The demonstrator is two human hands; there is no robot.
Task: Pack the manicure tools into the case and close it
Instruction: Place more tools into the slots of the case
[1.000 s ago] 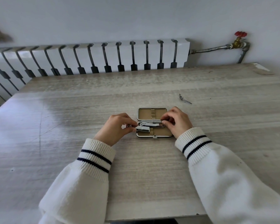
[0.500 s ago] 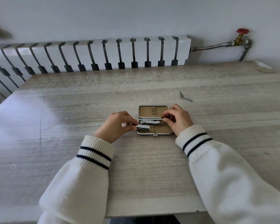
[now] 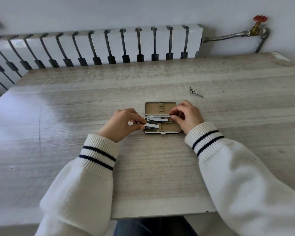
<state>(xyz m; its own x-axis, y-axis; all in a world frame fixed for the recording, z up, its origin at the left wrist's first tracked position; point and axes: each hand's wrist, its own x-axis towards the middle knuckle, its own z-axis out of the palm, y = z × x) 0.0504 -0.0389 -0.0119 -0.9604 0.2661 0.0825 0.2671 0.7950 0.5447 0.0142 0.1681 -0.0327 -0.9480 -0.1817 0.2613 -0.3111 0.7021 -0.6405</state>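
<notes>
A small metal-rimmed case point(image 3: 170, 130) with tan lining lies open flat on the table, its lid half point(image 3: 153, 108) farther from me. A large nail clipper point(image 3: 158, 119) rests along the hinge side of the near half. My left hand point(image 3: 122, 124) pinches a smaller clipper point(image 3: 151, 126) at the case's left edge. My right hand point(image 3: 187, 116) has its fingertips on the right end of the large clipper. A thin metal tool point(image 3: 195, 92) lies loose on the table, beyond and to the right of the case.
The wooden table point(image 3: 143, 167) ends at a near edge close to my lap. A white radiator point(image 3: 95, 46) runs along the wall behind it, with a pipe and a red valve point(image 3: 260, 19) at the right.
Both hands stay at the case with only slight shifts. The large clipper now lies lower and flatter in the near half, and the small clipper sits a little further in.
</notes>
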